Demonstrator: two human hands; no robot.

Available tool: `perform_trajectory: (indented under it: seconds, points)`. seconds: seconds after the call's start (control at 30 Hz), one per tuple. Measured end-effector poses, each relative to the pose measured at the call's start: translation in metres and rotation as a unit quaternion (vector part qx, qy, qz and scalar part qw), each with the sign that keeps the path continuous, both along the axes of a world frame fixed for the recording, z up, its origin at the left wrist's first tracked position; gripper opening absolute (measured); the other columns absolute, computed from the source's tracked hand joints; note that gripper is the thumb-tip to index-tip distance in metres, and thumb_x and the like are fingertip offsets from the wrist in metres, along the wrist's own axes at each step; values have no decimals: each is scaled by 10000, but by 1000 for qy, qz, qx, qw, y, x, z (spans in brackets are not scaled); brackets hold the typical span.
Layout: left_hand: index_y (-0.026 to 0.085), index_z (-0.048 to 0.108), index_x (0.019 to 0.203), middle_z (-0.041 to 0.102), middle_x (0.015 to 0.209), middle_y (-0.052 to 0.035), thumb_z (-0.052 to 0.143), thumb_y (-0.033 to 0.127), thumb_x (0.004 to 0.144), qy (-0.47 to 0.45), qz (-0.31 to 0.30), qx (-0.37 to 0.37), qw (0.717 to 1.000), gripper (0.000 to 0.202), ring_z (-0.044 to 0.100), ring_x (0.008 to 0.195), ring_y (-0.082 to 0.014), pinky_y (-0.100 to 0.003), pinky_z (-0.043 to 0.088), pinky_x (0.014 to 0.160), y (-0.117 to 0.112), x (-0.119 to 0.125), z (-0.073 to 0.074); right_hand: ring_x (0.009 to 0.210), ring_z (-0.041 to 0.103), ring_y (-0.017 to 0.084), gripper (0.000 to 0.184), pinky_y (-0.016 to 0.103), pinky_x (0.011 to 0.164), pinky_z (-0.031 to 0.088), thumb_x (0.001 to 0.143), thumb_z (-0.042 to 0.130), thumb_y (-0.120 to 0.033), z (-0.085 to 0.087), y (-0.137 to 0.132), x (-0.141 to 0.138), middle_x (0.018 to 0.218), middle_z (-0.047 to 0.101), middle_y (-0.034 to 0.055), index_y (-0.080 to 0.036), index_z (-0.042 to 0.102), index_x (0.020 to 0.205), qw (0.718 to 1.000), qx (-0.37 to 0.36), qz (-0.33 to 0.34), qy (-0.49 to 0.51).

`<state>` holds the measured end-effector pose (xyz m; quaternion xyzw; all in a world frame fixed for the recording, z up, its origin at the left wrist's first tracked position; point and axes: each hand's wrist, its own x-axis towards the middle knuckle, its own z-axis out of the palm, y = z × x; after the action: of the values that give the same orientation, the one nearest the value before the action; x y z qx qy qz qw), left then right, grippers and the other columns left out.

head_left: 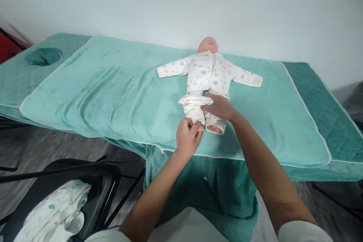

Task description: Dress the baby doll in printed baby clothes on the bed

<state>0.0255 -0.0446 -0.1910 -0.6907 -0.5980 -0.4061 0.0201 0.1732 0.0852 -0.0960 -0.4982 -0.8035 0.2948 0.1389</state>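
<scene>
A baby doll lies on its back on a green towel, head toward the wall. It wears a white printed jacket with both sleeves spread out. White printed pants are bunched around its lower legs, and toes show in the cuff at right. My left hand pinches the pants cuff by the doll's foot at left. With fingers closed on the bunched fabric between the legs, my right hand grips the pants higher up; some of its fingertips are hidden.
The padded table has a face hole at its left end and stands against a white wall. A black chair at lower left holds a white patterned cloth. Green fabric hangs down the table's front.
</scene>
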Motion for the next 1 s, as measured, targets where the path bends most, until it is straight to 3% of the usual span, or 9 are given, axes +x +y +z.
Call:
perform_trajectory:
  seconds: [0.23, 0.37, 0.47, 0.53, 0.63, 0.7, 0.83, 0.93, 1.0]
  points:
    - [213, 679, 1057, 554, 934, -73, 611, 202, 895, -4, -14, 51, 999, 176, 575, 841, -191, -314, 518, 741, -8, -4, -1, 868, 610, 216, 297, 314, 714, 413, 834, 683, -494, 0, -5, 8, 886, 661, 5, -223, 570, 881, 997, -41, -3, 65]
    - [242, 626, 1128, 618, 959, -72, 620, 308, 934, -85, -72, 59, 992, 205, 624, 880, -202, -343, 549, 769, -5, -23, 17, 906, 621, 212, 384, 321, 755, 461, 875, 666, -571, 3, -6, 24, 990, 692, 31, -224, 630, 1035, 983, -58, 34, 170]
    - [246, 609, 1040, 628, 901, -39, 581, 304, 967, -164, -47, 91, 981, 97, 610, 857, -191, -355, 531, 793, 30, -39, 43, 919, 641, 204, 333, 329, 779, 494, 947, 583, -545, 2, 4, 35, 1033, 700, 49, -229, 606, 1051, 964, -6, -33, 264]
    - [234, 608, 969, 622, 884, -30, 601, 277, 958, -174, -28, 58, 983, 45, 600, 860, -188, -351, 518, 806, 66, -44, 60, 915, 638, 204, 281, 339, 785, 504, 929, 616, -492, -3, 17, 35, 1064, 681, 53, -238, 581, 1043, 959, 82, -106, 250]
    - [230, 632, 1021, 648, 1040, -57, 681, 232, 892, -63, -64, -28, 996, 139, 579, 1046, -247, -409, 490, 933, 123, -38, 76, 945, 608, 242, 272, 372, 799, 499, 857, 691, -403, -15, 37, 25, 1102, 631, 82, -237, 563, 1030, 962, 206, -124, 127]
    - [233, 635, 1059, 632, 1108, -77, 758, 238, 827, 26, -70, -68, 995, 263, 535, 1105, -295, -442, 467, 929, 150, -27, 80, 1014, 583, 282, 216, 390, 817, 484, 875, 666, -371, -23, 46, 15, 1102, 616, 112, -233, 564, 1005, 960, 253, -111, 49]
    - [213, 613, 1054, 603, 1137, -121, 755, 245, 829, 147, -44, -74, 985, 268, 508, 1072, -334, -440, 442, 820, 170, -8, 79, 941, 583, 271, 151, 375, 797, 455, 987, 499, -360, -32, 48, 8, 980, 629, 105, -237, 571, 936, 953, 279, -114, 12]
    - [197, 607, 1000, 615, 1060, -128, 593, 289, 959, 158, -15, -67, 985, 101, 518, 1021, -323, -433, 429, 791, 169, -8, 80, 814, 583, 223, 240, 352, 757, 455, 1019, 445, -417, -36, 46, 14, 871, 621, 67, -240, 568, 914, 953, 249, -150, 85]
    - [193, 598, 951, 620, 1008, -122, 467, 308, 1026, 140, -10, -70, 988, 190, 525, 990, -303, -429, 428, 802, 167, -13, 81, 765, 573, 202, 271, 342, 738, 464, 1008, 468, -479, -38, 46, 20, 833, 620, 44, -239, 572, 937, 944, 222, -190, 155]
